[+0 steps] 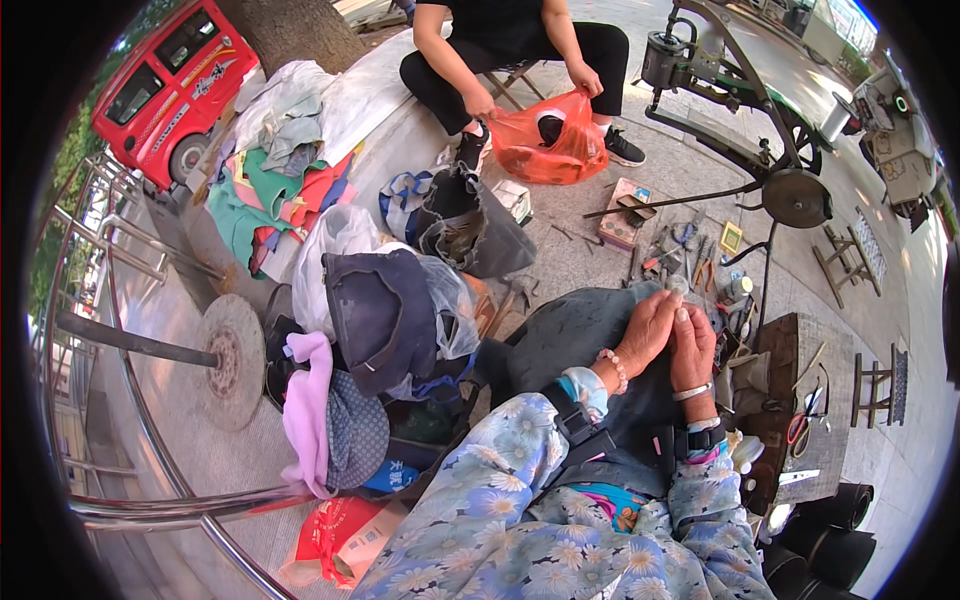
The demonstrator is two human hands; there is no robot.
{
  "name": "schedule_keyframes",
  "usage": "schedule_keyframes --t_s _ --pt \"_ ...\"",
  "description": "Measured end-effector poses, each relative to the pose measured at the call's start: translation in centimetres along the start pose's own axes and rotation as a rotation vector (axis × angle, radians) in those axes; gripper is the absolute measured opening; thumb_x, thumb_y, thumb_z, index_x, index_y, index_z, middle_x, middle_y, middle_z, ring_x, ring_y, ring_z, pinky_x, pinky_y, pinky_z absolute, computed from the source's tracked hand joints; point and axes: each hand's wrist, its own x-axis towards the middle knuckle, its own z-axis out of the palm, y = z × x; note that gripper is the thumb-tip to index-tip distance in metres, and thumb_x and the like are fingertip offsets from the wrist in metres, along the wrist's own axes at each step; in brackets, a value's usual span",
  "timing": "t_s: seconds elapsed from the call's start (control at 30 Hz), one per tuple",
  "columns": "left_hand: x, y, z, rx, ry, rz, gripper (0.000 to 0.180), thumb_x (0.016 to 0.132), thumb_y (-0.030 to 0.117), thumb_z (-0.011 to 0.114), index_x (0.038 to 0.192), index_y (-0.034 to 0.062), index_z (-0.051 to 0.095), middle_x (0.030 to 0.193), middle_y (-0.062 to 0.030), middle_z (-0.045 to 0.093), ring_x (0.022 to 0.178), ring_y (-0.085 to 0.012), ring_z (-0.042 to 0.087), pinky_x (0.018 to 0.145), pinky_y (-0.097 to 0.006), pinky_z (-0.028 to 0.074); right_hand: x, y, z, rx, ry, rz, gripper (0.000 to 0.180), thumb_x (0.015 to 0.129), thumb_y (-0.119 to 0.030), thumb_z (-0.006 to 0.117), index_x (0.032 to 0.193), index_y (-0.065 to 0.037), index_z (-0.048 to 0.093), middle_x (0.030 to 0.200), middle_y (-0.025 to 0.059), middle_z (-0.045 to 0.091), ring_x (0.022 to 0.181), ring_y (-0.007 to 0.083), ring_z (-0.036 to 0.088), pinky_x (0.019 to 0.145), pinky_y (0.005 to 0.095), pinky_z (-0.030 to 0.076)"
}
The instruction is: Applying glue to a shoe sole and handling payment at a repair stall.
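My left hand (648, 332) and my right hand (693, 348) rest side by side on a dark grey cloth (570, 335) spread over my lap. Their fingers are curled together at the cloth's far edge, pinching it; what lies under the fingertips is hidden. A bead bracelet circles my left wrist and a pale bangle my right. My sleeves are blue with white flowers. Across from me a seated person in black holds an orange plastic bag (548, 145) with a dark shoe inside it.
A heap of bags and clothes (385, 330) lies at my left. Small tools and boxes (660, 240) are scattered on the pavement ahead. A black stitching machine (745, 120) stands right, a wooden box with scissors (805, 420) beside me. A red vehicle (175, 85) is parked far left.
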Motion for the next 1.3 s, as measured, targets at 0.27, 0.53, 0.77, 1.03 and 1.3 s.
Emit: schedule_keyframes --t_s 0.27,0.53,0.77,1.03,1.3 --pt "0.02 -0.15 -0.11 0.022 -0.039 -0.003 0.031 0.094 0.03 0.041 0.085 0.0036 0.055 0.077 0.0011 0.053 0.073 -0.006 0.047 0.066 -0.022 0.04 -0.03 0.12 -0.19 0.003 -0.018 -0.013 0.025 0.092 -0.016 0.047 0.108 0.002 0.055 0.095 0.0005 0.057 0.085 0.0057 0.049 0.076 0.0196 0.041" --pt "0.0 -0.12 0.08 0.023 -0.02 -0.016 0.031 0.094 0.03 0.041 0.086 0.0036 0.055 0.076 0.0015 0.052 0.073 -0.0057 0.046 0.066 -0.022 0.04 0.01 0.3 -0.27 -0.011 -0.001 -0.007 0.024 0.091 -0.015 0.048 0.107 0.001 0.056 0.092 -0.0009 0.057 0.082 0.0051 0.049 0.073 0.0191 0.041" --pt "0.1 -0.32 -0.03 0.023 -0.024 -0.019 0.031 0.094 0.03 0.041 0.086 0.004 0.055 0.076 0.0017 0.052 0.073 -0.0051 0.046 0.066 -0.022 0.04 -0.03 -0.08 -0.08 -0.032 0.001 -0.005 0.024 0.091 -0.015 0.048 0.107 0.001 0.056 0.092 -0.0008 0.057 0.082 0.0052 0.049 0.073 0.0193 0.041" --pt "0.24 -0.43 -0.17 0.034 -0.046 -0.026 0.031 0.094 0.03 0.041 0.086 0.0043 0.055 0.077 0.0016 0.053 0.072 -0.0054 0.047 0.065 -0.021 0.041 0.11 0.02 -0.12 0.002 -0.013 -0.015 0.025 0.092 -0.015 0.048 0.108 0.001 0.055 0.095 0.001 0.058 0.085 0.0061 0.05 0.076 0.0199 0.042" --pt "0.09 -0.33 -0.14 0.003 -0.062 -0.039 0.032 0.094 0.031 0.041 0.086 0.0039 0.056 0.077 0.0012 0.054 0.072 -0.0054 0.048 0.065 -0.021 0.041 -0.03 0.26 -0.32 -0.008 -0.004 -0.012 0.025 0.091 -0.015 0.048 0.109 0.001 0.055 0.095 0.001 0.058 0.085 0.0059 0.05 0.076 0.0195 0.042"
